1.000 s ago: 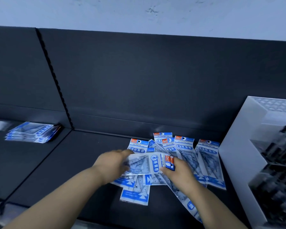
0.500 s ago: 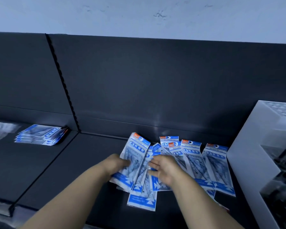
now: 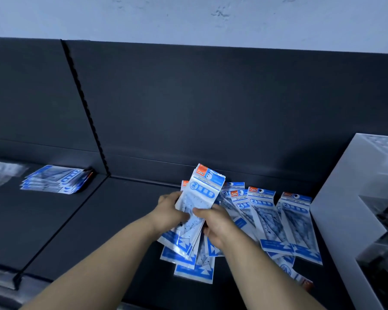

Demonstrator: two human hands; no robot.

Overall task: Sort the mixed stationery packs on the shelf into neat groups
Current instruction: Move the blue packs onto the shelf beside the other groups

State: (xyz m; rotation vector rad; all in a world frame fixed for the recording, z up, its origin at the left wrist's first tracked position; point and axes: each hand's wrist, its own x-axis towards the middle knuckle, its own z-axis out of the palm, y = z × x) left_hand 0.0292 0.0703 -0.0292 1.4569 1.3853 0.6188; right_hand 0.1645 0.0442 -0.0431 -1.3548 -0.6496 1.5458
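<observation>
We hold a bundle (image 3: 203, 195) of blue-and-white packs in both hands, at about 6 o'clock from the middle of the view and lifted off the dark shelf (image 3: 112, 220). Its top end, with an orange tag and the word "GEOMETRIC", points to 1 o'clock. Our left hand (image 3: 170, 211) grips the bundle's 9 o'clock edge with the fingers curled round it. Our right hand (image 3: 217, 227) pinches the 3 o'clock edge lower down, with the thumb pressed on the front face and the fingers tucked behind. The bundle's bottom end hangs over other packs, and we cannot tell whether it touches them.

The loose packs (image 3: 264, 215) lie flat and overlapping on the shelf. They fan from 6 o'clock under our wrists round to 3 o'clock, their tags towards the back panel (image 3: 211, 104). The last of them lies just beside the white box (image 3: 336, 209) at 3 o'clock. The dark contents of the box are too blurred to name.

At 9 o'clock, in the next bay past the slotted upright (image 3: 85, 113), a stack (image 3: 54, 182) of the same packs rests by the back panel. Some clear packs (image 3: 0, 173) lie further out at the 9 o'clock edge, blurred. A pale wall (image 3: 188, 16) runs along 12 o'clock.
</observation>
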